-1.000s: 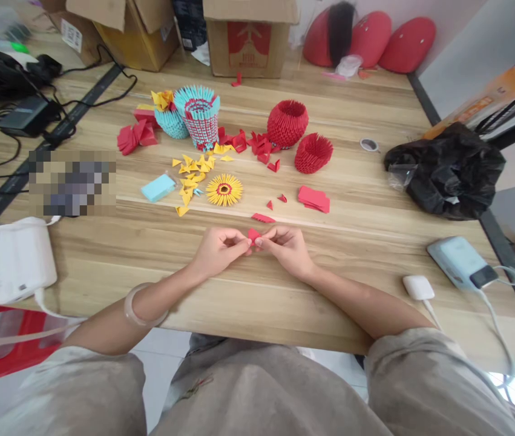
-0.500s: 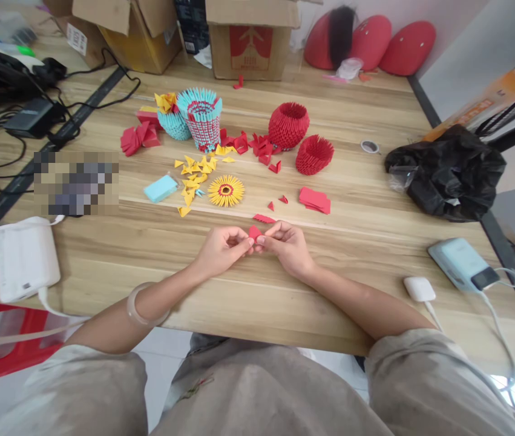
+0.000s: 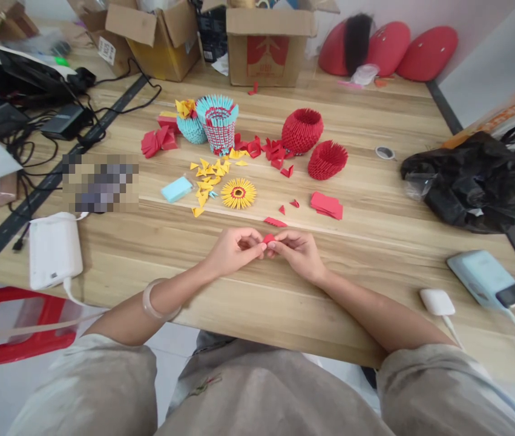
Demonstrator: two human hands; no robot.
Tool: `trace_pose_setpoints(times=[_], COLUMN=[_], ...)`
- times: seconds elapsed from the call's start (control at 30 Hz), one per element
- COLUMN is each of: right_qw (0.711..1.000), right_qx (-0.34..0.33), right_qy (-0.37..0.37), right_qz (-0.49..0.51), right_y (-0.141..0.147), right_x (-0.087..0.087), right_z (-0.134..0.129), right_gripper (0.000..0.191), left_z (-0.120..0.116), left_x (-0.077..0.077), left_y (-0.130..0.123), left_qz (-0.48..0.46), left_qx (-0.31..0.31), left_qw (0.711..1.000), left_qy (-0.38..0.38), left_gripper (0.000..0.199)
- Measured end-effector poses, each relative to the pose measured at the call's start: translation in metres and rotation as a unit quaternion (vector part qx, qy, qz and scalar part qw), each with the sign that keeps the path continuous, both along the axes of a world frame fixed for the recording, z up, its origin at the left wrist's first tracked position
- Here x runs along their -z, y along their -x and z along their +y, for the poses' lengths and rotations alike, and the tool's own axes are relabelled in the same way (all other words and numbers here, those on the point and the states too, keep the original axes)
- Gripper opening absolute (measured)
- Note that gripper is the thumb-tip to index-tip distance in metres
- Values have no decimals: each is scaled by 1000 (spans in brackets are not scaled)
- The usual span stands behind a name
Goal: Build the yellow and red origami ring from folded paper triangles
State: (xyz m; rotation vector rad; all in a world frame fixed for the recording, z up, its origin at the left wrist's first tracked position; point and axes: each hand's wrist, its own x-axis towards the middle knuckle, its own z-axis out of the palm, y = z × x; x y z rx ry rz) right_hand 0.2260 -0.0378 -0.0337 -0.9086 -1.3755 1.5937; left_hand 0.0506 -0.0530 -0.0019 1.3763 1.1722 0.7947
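Observation:
A small folded piece of red paper [image 3: 268, 240] is pinched between my two hands near the front of the table. My left hand [image 3: 235, 251] grips its left side with thumb and fingertips. On the other side, my right hand [image 3: 300, 253] holds it the same way. Just beyond my fingers lies a row of joined red folded pieces [image 3: 275, 222]. Two loose red triangles [image 3: 294, 203] rest farther back, beside a stack of red paper slips [image 3: 327, 206]. To the left are a yellow paper flower disc [image 3: 238, 194] and scattered yellow folded pieces [image 3: 207, 178].
Behind stand a blue-and-red paper vase [image 3: 218, 126] and two red paper bowls [image 3: 302, 131]. Blue paper slips [image 3: 177, 189] lie left. A black plastic bag [image 3: 475, 181] and a light-blue power bank [image 3: 486, 278] sit right, a white device [image 3: 56, 251] left. Cardboard boxes [image 3: 261, 57] line the back.
The view has shifted so that the scene sits farther right. Between my fingertips the red paper now shows a smaller, flatter shape. Both hands keep their grip on it.

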Motion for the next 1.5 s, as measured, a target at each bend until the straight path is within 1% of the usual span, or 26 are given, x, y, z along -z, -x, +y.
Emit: trace_pose_setpoints(times=[0.07, 0.13, 0.2, 0.23, 0.3, 0.37, 0.4, 0.5, 0.57, 0.6, 0.7, 0.8, 0.87, 0.93, 1.03, 1.1, 1.23, 1.3, 1.37, 1.5], right_qw=[996, 979, 956, 948, 944, 954, 964, 993, 999, 1000, 999, 999, 998, 994, 973, 957, 939, 933, 933, 943], right_qx=[20, 45, 60, 63, 58, 55, 55, 43, 28, 23, 30, 30, 25, 8, -32, -55, -83, -99, -108, -90], right_qy=[-86, -190, -271, -295, -309, -279, -245, -103, -26, -2, 26, 35, 49, 89, 191, 245, 298, 313, 313, 291], right_qz=[-26, -63, -91, -99, -102, -95, -82, -26, -6, -6, -11, -12, 7, 55, 127, 144, 153, 151, 141, 134], right_y=[-3, -5, -7, -8, -8, -6, -5, -2, -1, 0, 1, 2, 2, 2, 1, 0, -2, -3, -3, -2], right_x=[1, 2, 3, 3, 4, 4, 3, 0, -2, -3, -4, -4, -5, -7, -9, -9, -9, -9, -9, -11], right_z=[0, 0, 1, 1, 2, 2, 2, 3, 2, 2, 1, 0, 0, 2, 6, 9, 13, 14, 14, 13], right_gripper=[12, 8, 8, 9, 11, 10, 11, 24, 24, 21, 18, 18, 18, 19, 22, 21, 19, 19, 19, 18], left_z=[3, 6, 8, 9, 9, 9, 9, 8, 7, 7, 5, 4, 4, 4, 4, 5, 4, 2, 1, -1], left_x=[1, 2, 3, 3, 5, 7, 8, 9, 9, 8, 8, 8, 8, 7, 5, 4, 3, 2, 1, 1], left_y=[1, 1, 1, 1, 1, 0, 0, -1, 0, 0, 0, -1, -2, -2, -2, -1, -2, -3, -4, -5], left_qz=[-102, -153, -162, -161, -164, -167, -165, -149, -127, -113, -83, -78, -70, -55, -46, -51, -56, -55, -56, -56], left_qx=[-15, -36, -42, -43, -49, -70, -84, -109, -90, -75, -43, -45, -54, -72, -87, -84, -83, -81, -78, -79], left_qw=[988, 970, 962, 961, 960, 961, 964, 978, 987, 990, 996, 996, 996, 996, 995, 995, 994, 994, 994, 993], left_qy=[111, 183, 214, 220, 223, 208, 190, 99, 43, 25, 12, 23, 16, -4, -23, -31, -48, -52, -56, -67], left_gripper=[24, 30, 30, 29, 29, 29, 29, 24, 20, 18, 18, 19, 19, 19, 18, 18, 18, 18, 18, 19])
